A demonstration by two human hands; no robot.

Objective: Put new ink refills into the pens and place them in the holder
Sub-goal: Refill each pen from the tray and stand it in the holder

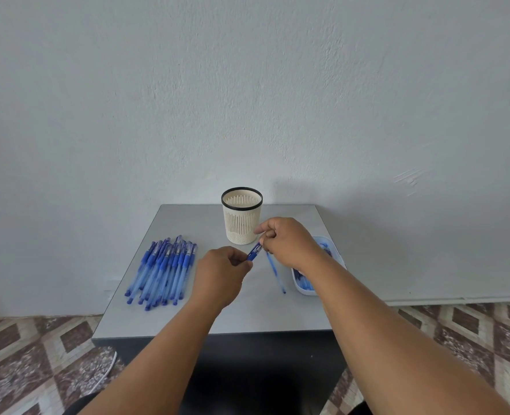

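A blue pen [254, 253] is held above the middle of the grey table [187, 316] between both hands. My left hand [221, 274] grips its lower end, and my right hand [289, 244] pinches its upper end near the cap. Just right of the pen, a loose blue refill [275, 272] lies slanted on the table. The cream slotted pen holder [241, 217] with a black rim stands upright behind the hands; no pens show in it. A pile of several blue pens [164, 269] lies at the left.
A white tray [303, 287] holding blue refills sits at the table's right edge, partly hidden by my right forearm. A grey wall stands behind the table. Patterned floor tiles surround it, and a white cable [107, 372] lies on the floor at the lower left.
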